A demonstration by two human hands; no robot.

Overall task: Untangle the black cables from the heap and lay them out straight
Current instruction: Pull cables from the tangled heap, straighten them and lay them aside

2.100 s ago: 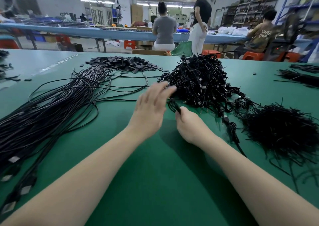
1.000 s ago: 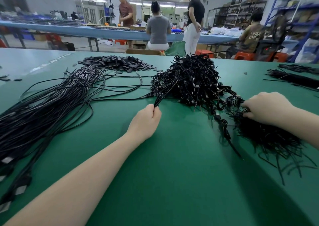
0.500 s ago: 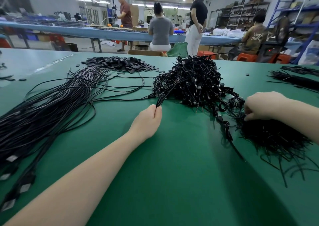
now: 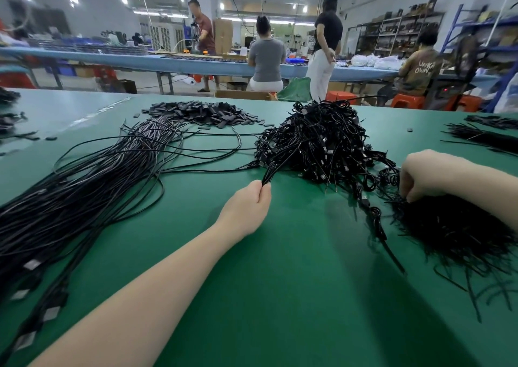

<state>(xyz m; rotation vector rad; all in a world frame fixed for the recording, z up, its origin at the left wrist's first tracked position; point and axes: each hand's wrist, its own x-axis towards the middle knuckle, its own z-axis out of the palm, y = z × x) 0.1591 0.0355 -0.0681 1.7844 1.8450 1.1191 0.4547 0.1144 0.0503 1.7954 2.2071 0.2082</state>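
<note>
A tangled heap of black cables (image 4: pixel 319 139) sits in the middle of the green table (image 4: pixel 252 296). My left hand (image 4: pixel 246 207) pinches a few cable ends that run up into the heap's near left side. My right hand (image 4: pixel 426 173) is curled at the far edge of a bristly pile of short black wires (image 4: pixel 454 229), fingertips down among the strands right of the heap. What it grips is hidden. A long bundle of straightened black cables (image 4: pixel 84 198) lies along the left, plugs toward me.
A flat pile of small black pieces (image 4: pixel 201 113) lies behind the laid-out bundle. More black wire bundles (image 4: pixel 485 136) lie at the far right. Several people work at a long blue bench (image 4: pixel 196 63) beyond the table.
Two seconds ago both hands met at the heap's near edge. The left hand then took hold of cable ends and the right hand moved right to the wire pile; since then little has shifted.
</note>
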